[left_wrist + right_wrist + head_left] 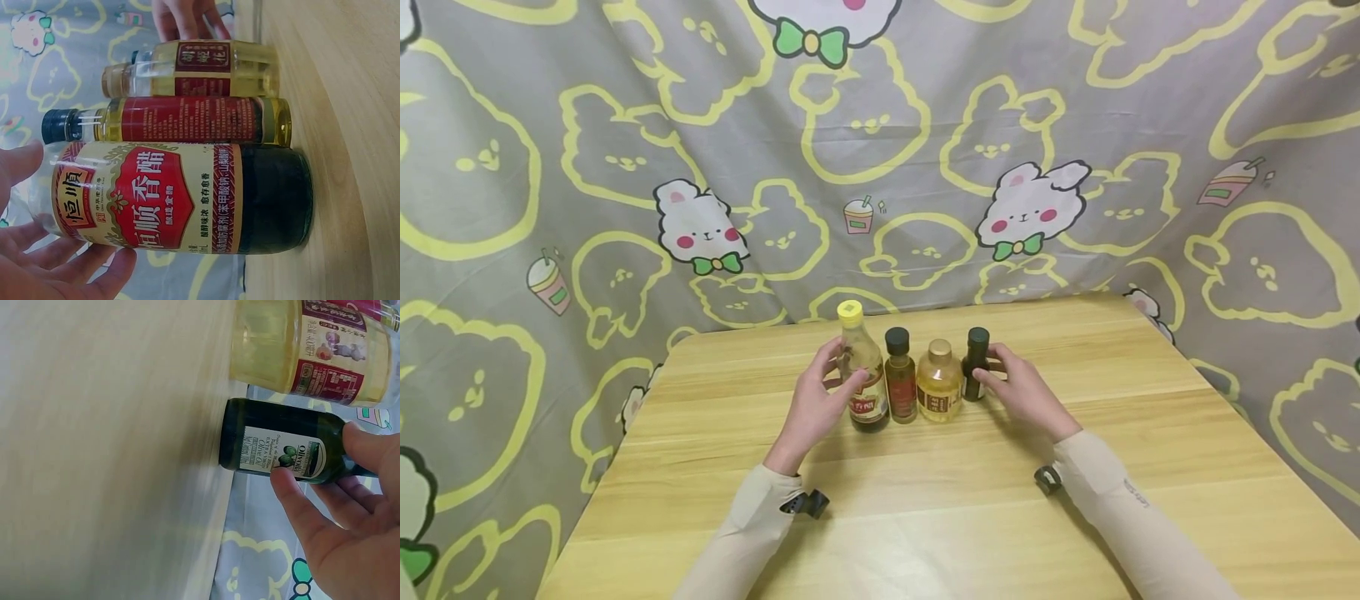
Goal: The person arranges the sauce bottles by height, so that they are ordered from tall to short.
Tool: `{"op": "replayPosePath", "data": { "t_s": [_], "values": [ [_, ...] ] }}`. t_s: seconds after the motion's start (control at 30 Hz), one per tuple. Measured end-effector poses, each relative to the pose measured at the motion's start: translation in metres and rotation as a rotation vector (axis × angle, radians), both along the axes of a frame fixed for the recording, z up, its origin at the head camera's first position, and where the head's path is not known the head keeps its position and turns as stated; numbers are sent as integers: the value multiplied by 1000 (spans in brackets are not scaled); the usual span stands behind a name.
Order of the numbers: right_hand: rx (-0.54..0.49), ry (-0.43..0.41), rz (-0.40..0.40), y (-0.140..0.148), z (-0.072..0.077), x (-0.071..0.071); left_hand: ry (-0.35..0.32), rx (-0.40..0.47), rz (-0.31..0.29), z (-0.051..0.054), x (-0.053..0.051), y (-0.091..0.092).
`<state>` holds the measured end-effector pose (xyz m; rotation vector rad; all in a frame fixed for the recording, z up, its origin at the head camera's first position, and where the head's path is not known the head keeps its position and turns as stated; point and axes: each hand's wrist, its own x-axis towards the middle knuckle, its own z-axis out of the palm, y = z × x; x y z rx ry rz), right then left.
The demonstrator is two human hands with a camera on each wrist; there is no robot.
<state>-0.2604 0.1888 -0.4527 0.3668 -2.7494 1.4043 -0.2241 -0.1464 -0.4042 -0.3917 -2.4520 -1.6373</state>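
Four bottles stand upright in a row on the wooden table. At the left end is a vinegar bottle point(868, 406) with a yellow cap; my left hand point(818, 407) holds it between thumb and curled fingers. Beside it stands a slim oil bottle point(901, 390) with a black cap and red label. A rounder bottle of pale yellow oil point(939, 385) with a gold-coloured cap follows. My right hand point(1024, 392) grips the small dark green olive oil bottle point(284, 440) at the right end, thumb and fingers around its upper part. That bottle's base touches the table.
The light wooden table point(940, 517) stretches toward me and to both sides of the row. Behind and beside it hangs a grey curtain point(917, 125) printed with yellow outlines and white rabbits. A dark wrist device point(805, 503) sits on each sleeve.
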Motion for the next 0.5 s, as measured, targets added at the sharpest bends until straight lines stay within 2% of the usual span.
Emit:
{"op": "replayPosePath", "data": {
  "t_s": [0.27, 0.5],
  "values": [
    [-16, -18, -13, -3, 2, -4, 5, -9, -1, -1, 0, -1],
    [0, 4, -33, -2, 1, -8, 12, -18, -8, -2, 0, -2]
  ]
}}
